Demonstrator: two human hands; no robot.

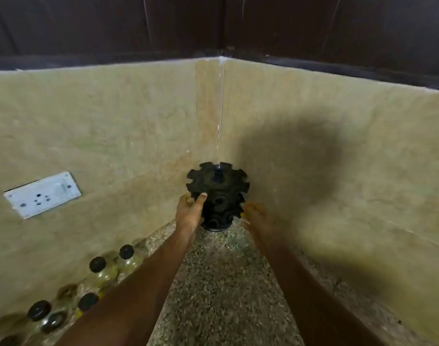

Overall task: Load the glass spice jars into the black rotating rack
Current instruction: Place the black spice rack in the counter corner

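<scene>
Black plastic rotating rack (218,196), notched tiers, upright in the far corner of the speckled granite counter (221,283), hard against both beige tiled walls (118,126). Left hand (189,213) grips its left side, thumb curled onto a tier. Right hand (257,216) blurred at its right side; grip cannot be told. Rack slots look empty. Glass spice jars with black caps (97,264) line the counter's left edge, upright, nearer the left arm. Open counter lies between the arms.
</scene>
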